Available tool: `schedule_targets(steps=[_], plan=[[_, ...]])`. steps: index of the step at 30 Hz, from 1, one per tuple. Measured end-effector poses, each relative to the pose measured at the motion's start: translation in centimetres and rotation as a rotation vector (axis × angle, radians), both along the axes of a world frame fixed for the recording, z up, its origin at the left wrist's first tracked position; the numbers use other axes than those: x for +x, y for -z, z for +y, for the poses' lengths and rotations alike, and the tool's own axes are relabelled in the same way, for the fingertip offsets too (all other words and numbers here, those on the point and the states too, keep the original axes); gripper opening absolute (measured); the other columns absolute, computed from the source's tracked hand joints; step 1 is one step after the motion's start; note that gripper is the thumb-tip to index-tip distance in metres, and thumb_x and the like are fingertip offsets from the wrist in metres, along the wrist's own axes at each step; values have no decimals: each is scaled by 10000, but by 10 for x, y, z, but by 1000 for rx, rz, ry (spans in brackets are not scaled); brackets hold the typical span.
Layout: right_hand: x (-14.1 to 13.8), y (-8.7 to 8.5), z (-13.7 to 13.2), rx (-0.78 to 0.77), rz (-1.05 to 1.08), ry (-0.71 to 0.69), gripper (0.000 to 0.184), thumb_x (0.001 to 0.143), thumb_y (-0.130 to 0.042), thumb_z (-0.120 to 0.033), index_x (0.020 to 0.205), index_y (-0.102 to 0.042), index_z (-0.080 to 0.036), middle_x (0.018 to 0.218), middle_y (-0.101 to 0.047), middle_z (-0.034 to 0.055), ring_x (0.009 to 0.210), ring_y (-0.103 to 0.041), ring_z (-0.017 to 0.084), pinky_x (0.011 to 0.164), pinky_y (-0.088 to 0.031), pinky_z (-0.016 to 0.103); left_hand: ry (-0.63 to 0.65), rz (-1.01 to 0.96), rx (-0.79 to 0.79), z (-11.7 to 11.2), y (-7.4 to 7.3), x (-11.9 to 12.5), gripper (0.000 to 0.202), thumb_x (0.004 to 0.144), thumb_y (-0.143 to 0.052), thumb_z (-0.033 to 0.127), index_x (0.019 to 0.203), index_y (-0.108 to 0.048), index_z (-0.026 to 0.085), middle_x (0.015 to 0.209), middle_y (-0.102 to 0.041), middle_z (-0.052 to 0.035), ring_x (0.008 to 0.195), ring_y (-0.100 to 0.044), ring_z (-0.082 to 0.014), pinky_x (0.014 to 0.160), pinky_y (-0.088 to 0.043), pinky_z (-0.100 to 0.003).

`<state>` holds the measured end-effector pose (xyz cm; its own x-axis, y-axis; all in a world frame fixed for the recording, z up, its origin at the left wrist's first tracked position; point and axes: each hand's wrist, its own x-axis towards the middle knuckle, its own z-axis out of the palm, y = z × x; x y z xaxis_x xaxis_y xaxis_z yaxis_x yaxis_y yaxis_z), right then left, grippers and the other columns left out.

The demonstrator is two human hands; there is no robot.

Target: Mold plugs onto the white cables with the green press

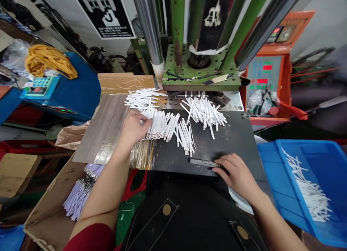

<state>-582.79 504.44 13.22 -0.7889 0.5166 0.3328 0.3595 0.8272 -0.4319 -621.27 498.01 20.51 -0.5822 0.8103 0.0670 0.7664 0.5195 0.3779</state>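
My left hand (135, 127) is at the left end of a row of thin white strips (166, 125), with thumb and forefinger pinched together on a white strip there. The fingertips are partly hidden. Low on the black tabletop lies a narrow grey metal bar (202, 162). My right hand (236, 173) grips the right end of this bar between thumb and fingers. More white strips form a loose pile (205, 112) on the right, a small bunch (185, 137) in the middle and another pile (142, 99) behind my left hand.
A green press (202, 85) with steel columns rises behind the table. On the right are an orange control box (265, 72) and a blue bin (287, 207) holding white strips. At lower left, a cardboard box (45, 211) holds lilac strips (77, 198).
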Motion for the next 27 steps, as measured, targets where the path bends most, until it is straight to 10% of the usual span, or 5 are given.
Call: schedule_targets(steps=[5,9,15,18,27], plan=[[-92,-17,10,-61,-248,110,459,884,-618,-630,944,-588,-176,885,-648,128,836,-651,292,676,-507,370,-10,-131,39,2,-5,18,202,744,-648,380,730,-723,192,782,-708,-33,736,-653,-195,790,-533,-311],[-128,-28,24,-212,-439,93,327,834,-784,-339,980,-549,-164,901,-657,127,796,-662,275,633,-472,319,45,-497,135,-15,0,42,245,763,-665,414,830,-701,181,669,-696,-10,613,-667,-170,631,-546,-274],[-106,-51,48,-368,-323,47,377,875,-619,-116,1244,-548,-151,826,-674,46,693,-621,181,613,-407,257,372,-819,211,-27,22,90,159,821,-680,314,877,-710,168,843,-756,-51,751,-722,-166,711,-583,-278],[-87,-54,52,-246,-351,107,143,837,-579,-79,918,-667,-156,825,-653,64,717,-604,175,629,-392,261,502,-732,239,-22,33,111,80,843,-649,205,848,-724,178,885,-767,-40,820,-721,-155,786,-573,-268],[3,-31,11,-681,123,213,205,880,-659,-371,837,-741,-188,819,-752,41,674,-660,162,602,-505,263,734,-620,284,-26,56,152,99,913,-589,182,877,-677,210,895,-755,-19,867,-712,-149,841,-537,-258]])
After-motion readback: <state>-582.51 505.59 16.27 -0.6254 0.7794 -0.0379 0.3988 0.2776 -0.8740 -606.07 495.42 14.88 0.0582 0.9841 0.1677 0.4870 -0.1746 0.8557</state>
